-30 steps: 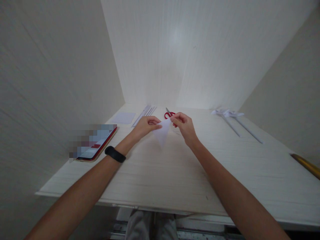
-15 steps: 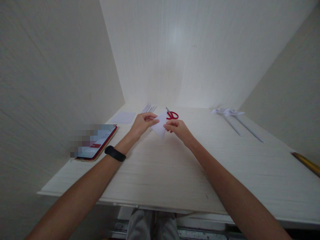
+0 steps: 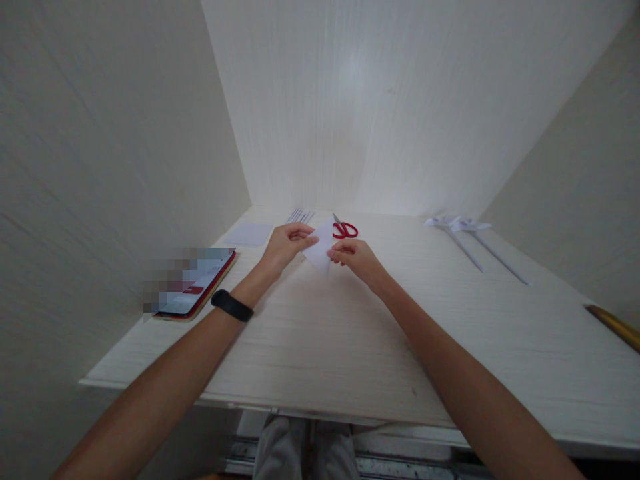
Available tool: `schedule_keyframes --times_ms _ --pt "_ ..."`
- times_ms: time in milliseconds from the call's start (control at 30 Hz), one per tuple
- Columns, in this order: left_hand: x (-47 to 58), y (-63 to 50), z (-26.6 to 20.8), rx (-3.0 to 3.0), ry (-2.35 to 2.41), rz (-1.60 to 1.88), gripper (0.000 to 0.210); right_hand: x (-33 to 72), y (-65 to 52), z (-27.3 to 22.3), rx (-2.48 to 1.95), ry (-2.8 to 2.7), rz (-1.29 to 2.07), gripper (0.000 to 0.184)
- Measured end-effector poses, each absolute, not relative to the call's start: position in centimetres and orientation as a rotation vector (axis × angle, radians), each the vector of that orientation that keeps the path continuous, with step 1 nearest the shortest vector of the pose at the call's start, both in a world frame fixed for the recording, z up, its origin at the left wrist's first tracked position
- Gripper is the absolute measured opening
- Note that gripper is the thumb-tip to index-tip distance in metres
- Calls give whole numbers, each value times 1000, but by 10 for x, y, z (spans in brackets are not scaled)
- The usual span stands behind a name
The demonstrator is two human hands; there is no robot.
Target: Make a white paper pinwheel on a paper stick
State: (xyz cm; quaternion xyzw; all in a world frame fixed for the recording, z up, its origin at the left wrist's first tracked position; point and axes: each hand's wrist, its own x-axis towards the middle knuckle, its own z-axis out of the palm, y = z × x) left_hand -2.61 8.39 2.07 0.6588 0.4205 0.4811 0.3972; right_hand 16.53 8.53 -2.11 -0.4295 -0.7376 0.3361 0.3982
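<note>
A small folded piece of white paper [image 3: 320, 248] is held up between my two hands above the middle of the table. My left hand [image 3: 289, 245] pinches its left side, thumb across the near face. At the right edge, my right hand [image 3: 353, 255] grips the paper between thumb and fingertips. Just behind the paper lie scissors [image 3: 346, 230] with red handles, their blades pointing away and partly hidden. A black band circles my left wrist.
White paper sheets [image 3: 249, 234] and several thin strips [image 3: 301, 216] lie at the back left. A phone [image 3: 193, 287] leans by the left wall. Two paper flowers with stems [image 3: 465, 247] rest at the back right; a gold-coloured object [image 3: 613, 327] sits at the right edge.
The view has shifted very slightly. Both hands keep their hold on the folded paper, with hardly any movement.
</note>
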Motion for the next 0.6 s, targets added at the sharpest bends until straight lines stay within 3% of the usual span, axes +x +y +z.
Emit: schedule_keyframes --times_ms 600 --pt "-26 84 20 1648 1068 1270 15 163 81 -14 -1161 -1917 840 23"
